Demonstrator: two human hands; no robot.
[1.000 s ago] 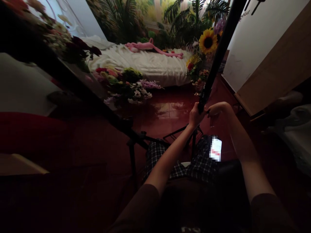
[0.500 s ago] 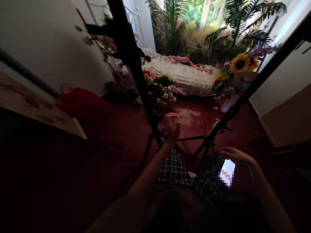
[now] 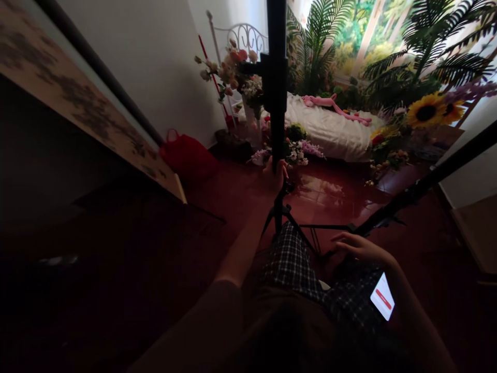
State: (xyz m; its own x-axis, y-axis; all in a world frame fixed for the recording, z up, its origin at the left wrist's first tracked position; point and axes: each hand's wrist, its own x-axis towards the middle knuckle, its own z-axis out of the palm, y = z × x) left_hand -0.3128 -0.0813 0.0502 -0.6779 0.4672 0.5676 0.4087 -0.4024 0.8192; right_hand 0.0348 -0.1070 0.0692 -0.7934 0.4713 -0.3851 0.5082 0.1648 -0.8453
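The left hand (image 3: 276, 178) is wrapped around the lower part of a black stand pole (image 3: 276, 93), its fingers closed on the shaft just above the spread legs (image 3: 287, 210). That pole runs almost straight up the view, in front of the person's left knee. The right hand (image 3: 365, 248) hangs palm down over the right thigh, fingers parted and slightly bent — they have hold of nothing that shows, and whether the tips touch the second black stand (image 3: 411, 197) close by is too dark to tell. This second stand slants from beside those fingers up to the right edge. A lit phone (image 3: 383, 298) with a red bar on its screen lies on the plaid clothing (image 3: 293, 259) over the right thigh, near the right wrist. Beyond the stands, the glossy red floor (image 3: 320, 191) reaches a bed (image 3: 330, 124) with a pale cover, where a pink plush toy (image 3: 330, 102) lies stretched out. Mixed flowers (image 3: 297, 153) stand before the bed, sunflowers (image 3: 426, 111) at its right end and palm fronds (image 3: 423, 52) behind. To the left — near a patterned panel (image 3: 89, 98) — a red bag (image 3: 188, 158) sits on the floor.
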